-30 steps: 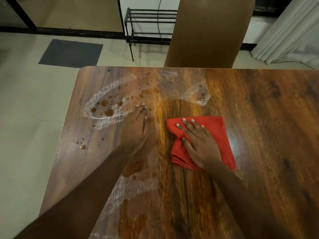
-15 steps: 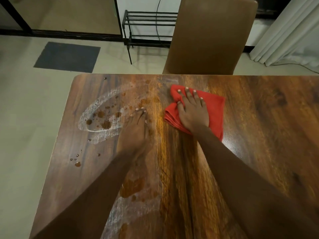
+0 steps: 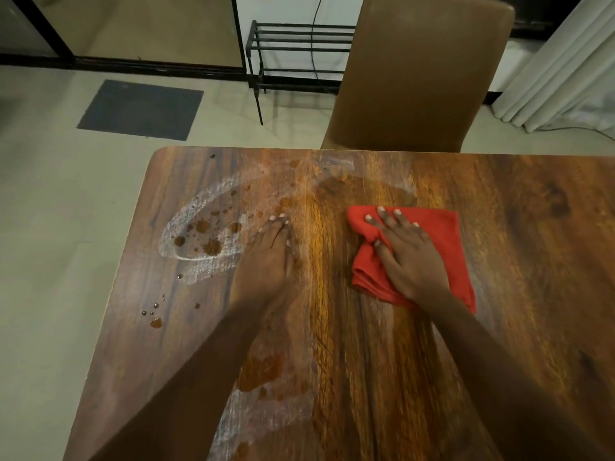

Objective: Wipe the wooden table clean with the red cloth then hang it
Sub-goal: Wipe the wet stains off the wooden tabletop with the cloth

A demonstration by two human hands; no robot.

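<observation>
There is one wooden table [image 3: 532, 267], one red cloth [image 3: 442, 234] and two hands, a left hand [image 3: 266, 257] and a right hand [image 3: 411, 257]. Far away are one brown chair [image 3: 419, 78], one black rack [image 3: 299, 38] and one dark mat [image 3: 139, 109].

Dim, warm indoor light was recorded. A glare band was seen on the wooden table [image 3: 532, 227] just left of the red cloth [image 3: 442, 247], between the right hand [image 3: 409, 257] pressed flat on it and the left hand [image 3: 266, 261]. Table grain nearer the camera than the grip was smeared by motion blur. The forearms [image 3: 499, 377] there were underexposed, almost black. Cloth folds by the thumb were kept sharp, and the red was heavily saturated. Beyond the grip the chair [image 3: 419, 78] was flatly lit. A soft shadow was cast by the rack [image 3: 299, 28] on the floor [image 3: 50, 194]. The brightest tones were on the curtain [image 3: 565, 61], far right of the grip. Table edges were bowed by wide-angle distortion.
</observation>
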